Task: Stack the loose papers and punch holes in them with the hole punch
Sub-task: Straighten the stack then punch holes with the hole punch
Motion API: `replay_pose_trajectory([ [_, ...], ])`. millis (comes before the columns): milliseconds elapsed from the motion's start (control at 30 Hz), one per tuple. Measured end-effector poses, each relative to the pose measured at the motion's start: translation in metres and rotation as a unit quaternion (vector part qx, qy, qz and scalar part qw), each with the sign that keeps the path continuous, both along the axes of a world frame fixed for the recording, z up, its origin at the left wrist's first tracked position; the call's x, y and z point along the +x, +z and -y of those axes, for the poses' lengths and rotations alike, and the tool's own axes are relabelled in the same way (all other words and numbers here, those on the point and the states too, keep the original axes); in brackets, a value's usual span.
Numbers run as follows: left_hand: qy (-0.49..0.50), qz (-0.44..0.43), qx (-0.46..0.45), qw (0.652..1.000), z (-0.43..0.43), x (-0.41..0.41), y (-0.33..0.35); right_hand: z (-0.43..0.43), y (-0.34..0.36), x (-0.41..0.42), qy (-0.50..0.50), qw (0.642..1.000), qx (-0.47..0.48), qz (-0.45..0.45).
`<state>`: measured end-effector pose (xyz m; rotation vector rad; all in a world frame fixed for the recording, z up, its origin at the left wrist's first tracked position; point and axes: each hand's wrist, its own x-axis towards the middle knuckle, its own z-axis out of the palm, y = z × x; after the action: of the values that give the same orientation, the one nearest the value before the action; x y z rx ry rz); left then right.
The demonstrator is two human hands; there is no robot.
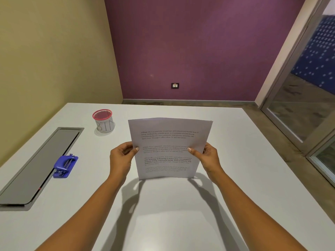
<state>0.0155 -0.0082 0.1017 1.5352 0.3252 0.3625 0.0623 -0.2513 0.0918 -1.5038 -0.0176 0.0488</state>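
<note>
left hand (121, 156) + right hand (208, 156) each pinching a side of the papers (169, 147) | stack upright, bottom edge looks to touch tabletop (235, 142) | hole punch (65, 166) well off left of left hand

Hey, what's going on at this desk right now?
A person holds a stack of printed papers upright with both hands, the left hand and right hand gripping its side edges, its bottom edge near or on the white table. The blue hole punch lies untouched to the left, near a red-rimmed cup. No punching has begun.
</note>
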Motion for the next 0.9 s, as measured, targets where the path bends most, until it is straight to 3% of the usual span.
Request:
replay_pose_trajectory([
  [900,0.042,-0.021,0.025,0.999,0.008,0.0,0.011,-0.009,0.01,-0.002,-0.054,0.997,-0.048,0.041],
])
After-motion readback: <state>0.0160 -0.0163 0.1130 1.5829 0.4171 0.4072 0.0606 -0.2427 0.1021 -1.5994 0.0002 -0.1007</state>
